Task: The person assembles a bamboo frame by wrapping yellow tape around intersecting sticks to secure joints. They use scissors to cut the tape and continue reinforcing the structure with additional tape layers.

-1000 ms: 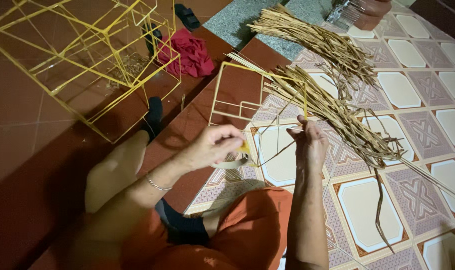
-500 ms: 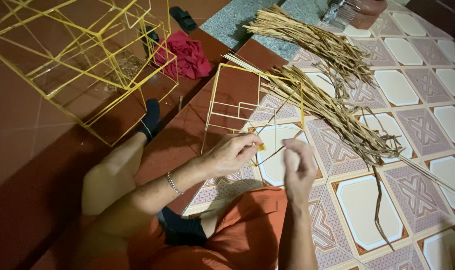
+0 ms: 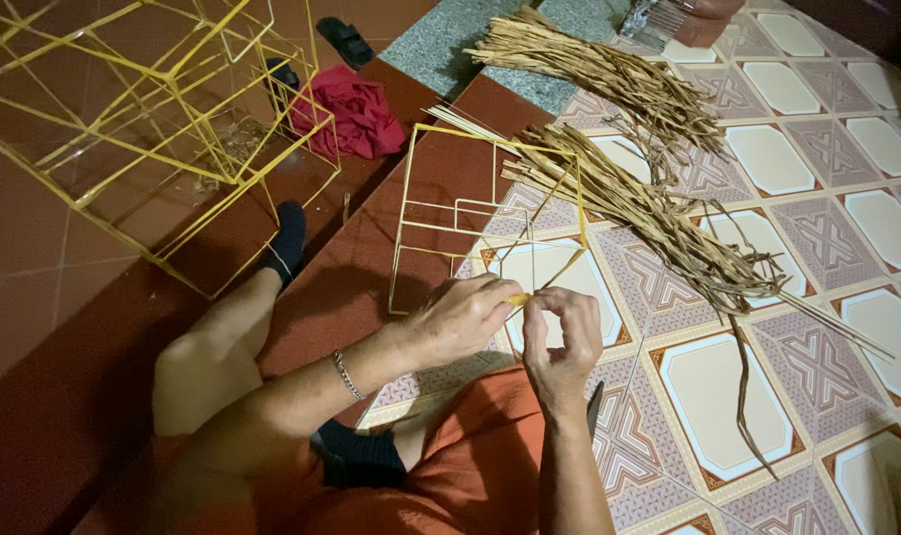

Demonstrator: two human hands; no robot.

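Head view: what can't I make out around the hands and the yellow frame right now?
- Where the left hand and right hand meet on the small yellow frame: fingers cover its near corner.
- Large yellow wire frame: cut off by the top and left edges.
- Dark thing beside the right wrist: mostly hidden by the arm.
- Object at the top edge: cut off.

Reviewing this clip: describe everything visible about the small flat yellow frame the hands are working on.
The flat yellow frame is made of thin yellow rods, wire or cane by the look of it. Its outline is roughly rectangular, with smaller rectangles inside it. It lies tilted across the red-brown step and the patterned tiles. Its near corner meets both hands: the left hand and right hand pinch a yellow piece there. The dried straw bundle overlaps its far right corner.
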